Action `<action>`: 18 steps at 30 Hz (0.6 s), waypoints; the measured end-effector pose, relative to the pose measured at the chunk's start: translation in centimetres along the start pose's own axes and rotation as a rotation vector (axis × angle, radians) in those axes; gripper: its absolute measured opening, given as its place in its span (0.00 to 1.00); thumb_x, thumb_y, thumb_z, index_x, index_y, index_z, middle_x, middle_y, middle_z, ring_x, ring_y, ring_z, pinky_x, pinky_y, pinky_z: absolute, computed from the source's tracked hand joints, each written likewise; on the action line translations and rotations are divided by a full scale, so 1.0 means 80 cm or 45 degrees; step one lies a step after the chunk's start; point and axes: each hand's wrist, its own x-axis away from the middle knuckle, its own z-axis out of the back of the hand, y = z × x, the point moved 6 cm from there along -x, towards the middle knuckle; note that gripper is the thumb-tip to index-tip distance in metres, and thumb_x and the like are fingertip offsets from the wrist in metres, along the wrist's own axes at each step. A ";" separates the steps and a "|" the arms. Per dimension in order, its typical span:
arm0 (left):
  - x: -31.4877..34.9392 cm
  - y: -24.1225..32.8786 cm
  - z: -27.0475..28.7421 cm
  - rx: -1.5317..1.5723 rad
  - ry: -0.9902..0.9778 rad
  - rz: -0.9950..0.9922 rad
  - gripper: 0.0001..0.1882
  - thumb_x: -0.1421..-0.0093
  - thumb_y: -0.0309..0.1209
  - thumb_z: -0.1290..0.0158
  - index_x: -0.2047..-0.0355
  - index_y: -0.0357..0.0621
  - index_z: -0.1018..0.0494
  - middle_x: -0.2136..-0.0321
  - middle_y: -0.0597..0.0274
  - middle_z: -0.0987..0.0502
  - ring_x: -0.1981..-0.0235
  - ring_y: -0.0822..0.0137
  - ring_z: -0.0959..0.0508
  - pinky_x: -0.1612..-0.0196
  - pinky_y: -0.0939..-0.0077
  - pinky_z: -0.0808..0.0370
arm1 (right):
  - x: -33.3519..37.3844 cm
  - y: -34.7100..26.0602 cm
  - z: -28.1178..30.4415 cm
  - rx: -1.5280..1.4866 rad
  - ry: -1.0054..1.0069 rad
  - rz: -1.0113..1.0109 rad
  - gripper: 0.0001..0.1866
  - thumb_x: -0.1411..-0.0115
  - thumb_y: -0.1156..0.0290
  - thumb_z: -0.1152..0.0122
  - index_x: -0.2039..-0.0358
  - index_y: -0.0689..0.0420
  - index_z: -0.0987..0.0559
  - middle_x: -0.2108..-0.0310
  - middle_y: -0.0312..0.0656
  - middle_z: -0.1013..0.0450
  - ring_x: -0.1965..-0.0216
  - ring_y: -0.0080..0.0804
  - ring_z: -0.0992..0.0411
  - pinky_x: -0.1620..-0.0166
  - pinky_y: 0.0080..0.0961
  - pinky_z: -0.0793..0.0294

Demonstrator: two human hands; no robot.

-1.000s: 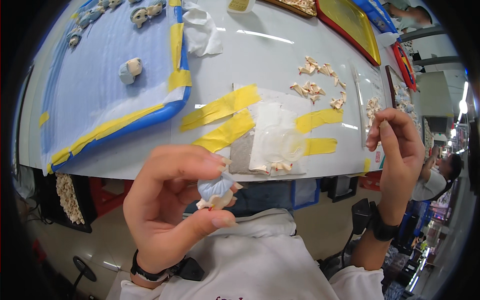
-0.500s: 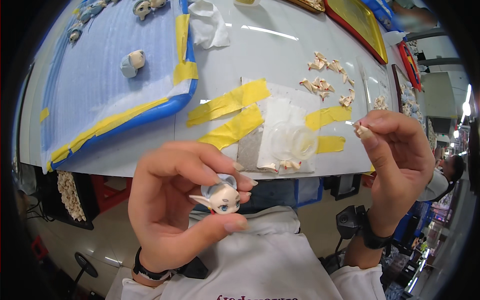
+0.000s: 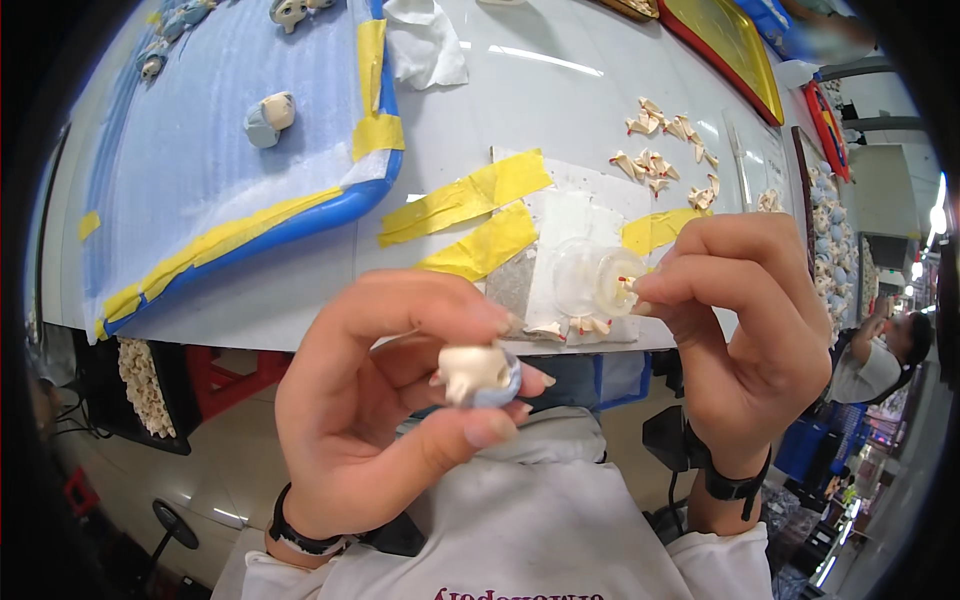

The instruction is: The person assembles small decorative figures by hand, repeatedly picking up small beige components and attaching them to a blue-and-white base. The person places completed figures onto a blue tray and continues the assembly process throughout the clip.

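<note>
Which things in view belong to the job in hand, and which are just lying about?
Seemingly in the job:
doll head, in the left hand
red-tipped cream piece, in the right hand, at the clear dish
similar loose pieces on the table
other heads on the blue-edged tray

Apparently just lying about:
crumpled white cloth
yellow tray with red rim

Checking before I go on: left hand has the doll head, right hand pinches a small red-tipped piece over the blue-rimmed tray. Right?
Not quite: the head view shows the right hand pinching the small red-tipped piece at the clear round dish, not over the tray. The left hand does have the doll head.
</note>
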 end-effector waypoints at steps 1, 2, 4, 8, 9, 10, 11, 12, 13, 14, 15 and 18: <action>0.000 0.001 0.000 -0.007 0.007 -0.038 0.25 0.54 0.32 0.38 0.60 0.34 0.37 0.63 0.50 0.33 0.67 0.59 0.24 0.67 0.76 0.24 | 0.000 -0.001 0.000 -0.009 0.016 0.009 0.10 0.63 0.90 0.43 0.78 0.63 0.25 0.74 0.43 0.32 0.72 0.28 0.34 0.69 0.19 0.36; 0.000 0.002 0.000 -0.014 0.014 -0.076 0.26 0.54 0.32 0.37 0.60 0.34 0.37 0.63 0.50 0.32 0.68 0.60 0.24 0.68 0.77 0.24 | 0.002 0.000 0.000 -0.033 0.047 0.005 0.10 0.62 0.89 0.42 0.77 0.63 0.26 0.73 0.43 0.32 0.72 0.27 0.35 0.69 0.19 0.36; -0.003 0.000 -0.003 -0.064 -0.024 -0.237 0.26 0.55 0.34 0.36 0.60 0.35 0.37 0.65 0.51 0.31 0.68 0.62 0.25 0.68 0.76 0.25 | 0.005 0.002 0.002 -0.201 0.107 -0.024 0.10 0.60 0.87 0.41 0.75 0.63 0.26 0.72 0.43 0.33 0.73 0.26 0.35 0.68 0.18 0.36; -0.001 0.001 -0.014 -0.016 -0.016 -0.257 0.27 0.57 0.37 0.35 0.62 0.36 0.35 0.66 0.53 0.30 0.67 0.66 0.27 0.66 0.77 0.29 | 0.018 -0.005 -0.005 -0.725 0.121 -0.138 0.09 0.55 0.81 0.38 0.72 0.63 0.27 0.70 0.44 0.34 0.72 0.24 0.36 0.68 0.16 0.36; -0.001 0.001 -0.016 -0.051 -0.012 -0.268 0.28 0.57 0.38 0.35 0.62 0.36 0.35 0.66 0.54 0.30 0.67 0.66 0.27 0.64 0.77 0.29 | 0.022 -0.009 -0.010 -0.788 0.112 -0.191 0.08 0.54 0.80 0.38 0.72 0.63 0.27 0.70 0.44 0.34 0.72 0.23 0.36 0.67 0.15 0.36; 0.000 0.001 -0.017 -0.072 -0.025 -0.281 0.28 0.58 0.39 0.35 0.62 0.37 0.35 0.66 0.54 0.30 0.67 0.67 0.27 0.64 0.78 0.30 | 0.025 -0.012 -0.014 -0.851 0.107 -0.243 0.08 0.53 0.79 0.37 0.72 0.63 0.27 0.70 0.45 0.34 0.72 0.23 0.35 0.67 0.14 0.36; 0.000 0.002 -0.019 -0.092 -0.038 -0.297 0.28 0.58 0.39 0.34 0.62 0.37 0.35 0.66 0.54 0.30 0.67 0.68 0.28 0.63 0.78 0.31 | 0.028 -0.015 -0.019 -0.914 0.104 -0.293 0.08 0.52 0.78 0.37 0.72 0.63 0.28 0.70 0.45 0.34 0.71 0.23 0.35 0.67 0.14 0.35; 0.001 0.001 -0.019 -0.098 -0.068 -0.312 0.29 0.59 0.40 0.34 0.63 0.37 0.34 0.66 0.55 0.30 0.67 0.69 0.28 0.62 0.79 0.31 | 0.031 -0.015 -0.025 -0.947 0.109 -0.333 0.08 0.52 0.79 0.37 0.72 0.63 0.28 0.71 0.45 0.34 0.71 0.23 0.35 0.67 0.14 0.35; 0.002 0.001 -0.019 -0.110 -0.095 -0.328 0.29 0.59 0.40 0.34 0.63 0.36 0.34 0.66 0.55 0.30 0.67 0.70 0.28 0.63 0.80 0.31 | 0.031 -0.017 -0.022 -0.889 0.102 -0.324 0.08 0.52 0.80 0.37 0.73 0.62 0.27 0.70 0.45 0.34 0.71 0.23 0.34 0.68 0.15 0.35; 0.003 0.001 -0.019 -0.120 -0.122 -0.345 0.29 0.59 0.41 0.34 0.63 0.36 0.34 0.66 0.56 0.30 0.67 0.70 0.28 0.63 0.80 0.31 | 0.032 -0.020 -0.020 -0.830 0.095 -0.313 0.08 0.53 0.81 0.37 0.73 0.60 0.27 0.70 0.44 0.33 0.72 0.24 0.34 0.68 0.15 0.34; 0.005 0.003 -0.020 -0.139 -0.142 -0.365 0.29 0.60 0.41 0.34 0.63 0.36 0.33 0.66 0.56 0.30 0.68 0.71 0.28 0.63 0.80 0.31 | 0.032 -0.022 -0.017 -0.775 0.087 -0.302 0.09 0.54 0.82 0.37 0.73 0.59 0.27 0.70 0.44 0.33 0.72 0.25 0.33 0.69 0.16 0.34; 0.008 0.004 -0.022 -0.142 -0.149 -0.384 0.29 0.60 0.41 0.34 0.63 0.35 0.32 0.68 0.58 0.30 0.70 0.72 0.29 0.64 0.80 0.30 | 0.029 -0.034 -0.003 -0.525 0.084 -0.166 0.12 0.58 0.85 0.36 0.73 0.56 0.26 0.71 0.43 0.31 0.73 0.27 0.33 0.71 0.17 0.33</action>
